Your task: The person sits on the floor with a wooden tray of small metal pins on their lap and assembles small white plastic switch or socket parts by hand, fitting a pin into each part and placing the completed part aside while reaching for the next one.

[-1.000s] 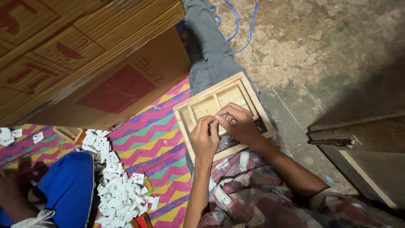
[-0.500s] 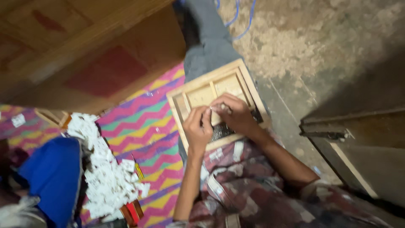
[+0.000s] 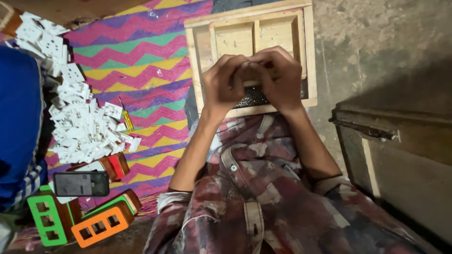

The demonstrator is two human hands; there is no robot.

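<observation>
Over the lap, in the head view, a wooden compartment tray (image 3: 308, 51) is seen resting on the person's legs, with small metal bits scattered in its far sections and a dark heap of small parts (image 3: 252, 98) in its near section. The left hand (image 3: 225, 84) and right hand (image 3: 280, 77) are held together above the tray's middle, fingers curled inward and fingertips pressed against each other around something small; the piece itself is hidden by the fingers and cannot be made out. To the left, a zigzag-patterned mat (image 3: 141, 61) is spread out, and a pile of white socket plates (image 3: 82, 122) is heaped on it beside a blue cloth (image 3: 19, 117). A small yellow screwdriver (image 3: 126, 117) lies just right of the pile. Nearer, a phone (image 3: 81, 184) rests on green and orange plastic frames (image 3: 99, 226). At the right, a dark metal box (image 3: 400, 160) stands on the concrete floor (image 3: 376, 47).
</observation>
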